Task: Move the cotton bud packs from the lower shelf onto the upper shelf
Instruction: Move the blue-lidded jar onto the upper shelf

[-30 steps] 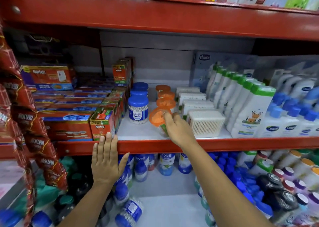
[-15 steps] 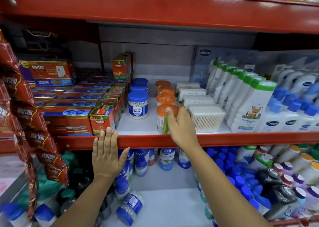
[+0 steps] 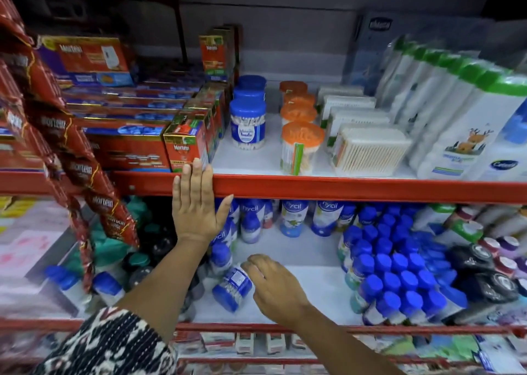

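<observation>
r hand (image 3: 275, 285) open by blue-lid jar (image 3: 232, 287)

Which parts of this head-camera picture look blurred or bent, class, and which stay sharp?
Head view: the white lotion bottles at right and the red hanging sachets at left are smeared; the red shelf edge bows from wide-angle distortion; the left hand and the orange-lidded cotton bud jar are fairly sharp; the top is dim.

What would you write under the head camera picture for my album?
Right hand reaches a blue-lidded cotton bud jar lying on the lower shelf; left hand rests on the upper shelf edge.
</observation>
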`<control>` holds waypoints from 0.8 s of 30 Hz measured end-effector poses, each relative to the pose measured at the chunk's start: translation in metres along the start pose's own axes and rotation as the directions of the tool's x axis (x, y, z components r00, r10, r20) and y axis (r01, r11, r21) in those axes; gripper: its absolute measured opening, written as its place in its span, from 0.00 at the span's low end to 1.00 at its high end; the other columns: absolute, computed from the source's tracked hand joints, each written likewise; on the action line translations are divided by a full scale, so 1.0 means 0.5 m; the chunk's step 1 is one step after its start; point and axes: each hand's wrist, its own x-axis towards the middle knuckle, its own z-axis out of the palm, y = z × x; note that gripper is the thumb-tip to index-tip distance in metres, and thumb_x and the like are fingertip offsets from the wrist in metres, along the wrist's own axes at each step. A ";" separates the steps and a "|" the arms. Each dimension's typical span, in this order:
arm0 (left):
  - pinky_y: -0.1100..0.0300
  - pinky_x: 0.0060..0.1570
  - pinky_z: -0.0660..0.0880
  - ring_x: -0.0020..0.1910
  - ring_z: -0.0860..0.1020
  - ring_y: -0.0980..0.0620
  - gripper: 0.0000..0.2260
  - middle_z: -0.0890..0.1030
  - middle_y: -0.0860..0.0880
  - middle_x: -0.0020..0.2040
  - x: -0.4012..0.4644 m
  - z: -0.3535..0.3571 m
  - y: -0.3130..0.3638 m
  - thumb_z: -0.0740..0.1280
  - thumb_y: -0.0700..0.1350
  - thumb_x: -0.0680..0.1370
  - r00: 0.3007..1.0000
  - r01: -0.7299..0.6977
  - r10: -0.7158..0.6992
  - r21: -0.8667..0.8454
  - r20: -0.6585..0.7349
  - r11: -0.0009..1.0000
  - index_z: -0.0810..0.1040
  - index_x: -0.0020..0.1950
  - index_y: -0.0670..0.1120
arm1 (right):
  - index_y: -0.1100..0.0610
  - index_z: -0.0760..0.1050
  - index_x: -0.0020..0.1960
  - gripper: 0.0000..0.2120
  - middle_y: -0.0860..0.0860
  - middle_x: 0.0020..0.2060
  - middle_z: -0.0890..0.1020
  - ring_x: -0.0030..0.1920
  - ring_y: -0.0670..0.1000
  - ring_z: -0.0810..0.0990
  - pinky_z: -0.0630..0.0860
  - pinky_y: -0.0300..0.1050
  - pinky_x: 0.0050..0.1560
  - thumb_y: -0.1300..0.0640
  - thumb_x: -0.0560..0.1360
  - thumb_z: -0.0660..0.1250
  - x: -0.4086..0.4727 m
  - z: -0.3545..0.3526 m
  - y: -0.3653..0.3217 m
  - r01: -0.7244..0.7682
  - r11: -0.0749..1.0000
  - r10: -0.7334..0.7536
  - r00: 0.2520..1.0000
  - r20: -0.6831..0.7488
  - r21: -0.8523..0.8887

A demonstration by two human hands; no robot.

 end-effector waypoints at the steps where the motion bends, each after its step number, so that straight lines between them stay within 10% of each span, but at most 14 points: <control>1: 0.52 0.77 0.46 0.79 0.45 0.49 0.28 0.43 0.49 0.80 0.000 -0.001 0.002 0.50 0.58 0.83 1.000 0.007 -0.007 -0.004 0.003 1.000 0.51 0.79 0.44 | 0.58 0.73 0.60 0.26 0.55 0.55 0.80 0.55 0.54 0.76 0.79 0.44 0.49 0.61 0.61 0.65 0.004 0.021 0.005 0.025 1.000 -0.026 0.997 0.069 0.012; 7: 0.52 0.77 0.45 0.79 0.45 0.49 0.30 0.42 0.49 0.80 0.000 0.001 -0.001 0.50 0.58 0.83 1.000 -0.012 0.012 -0.009 0.004 1.000 0.45 0.80 0.44 | 0.53 0.77 0.59 0.37 0.48 0.52 0.83 0.52 0.48 0.83 0.80 0.37 0.49 0.55 0.50 0.80 0.039 0.085 0.026 0.213 0.977 -0.204 0.929 0.308 0.006; 16: 0.53 0.77 0.44 0.79 0.44 0.50 0.30 0.41 0.50 0.80 -0.003 0.005 -0.003 0.48 0.59 0.83 1.000 -0.007 0.007 0.011 0.012 1.000 0.44 0.80 0.45 | 0.51 0.80 0.55 0.22 0.47 0.48 0.84 0.48 0.48 0.83 0.78 0.42 0.55 0.53 0.62 0.76 0.066 0.165 0.026 0.479 0.850 -0.408 0.862 0.300 -0.221; 20: 0.53 0.77 0.44 0.79 0.43 0.50 0.30 0.41 0.50 0.80 -0.003 0.004 -0.006 0.48 0.59 0.83 1.000 -0.016 0.016 0.022 0.013 1.000 0.44 0.80 0.45 | 0.55 0.80 0.55 0.28 0.50 0.47 0.84 0.46 0.51 0.83 0.80 0.42 0.50 0.57 0.54 0.77 0.052 0.148 0.032 0.292 0.950 -0.276 0.950 0.146 -0.108; 24: 0.53 0.77 0.43 0.79 0.43 0.50 0.30 0.40 0.50 0.80 -0.002 0.007 -0.008 0.48 0.58 0.83 1.000 -0.017 0.016 0.025 0.005 1.000 0.43 0.80 0.45 | 0.51 0.74 0.61 0.31 0.47 0.56 0.80 0.54 0.49 0.80 0.77 0.38 0.50 0.52 0.58 0.75 0.009 0.064 0.030 -0.233 0.884 0.220 0.972 0.081 0.406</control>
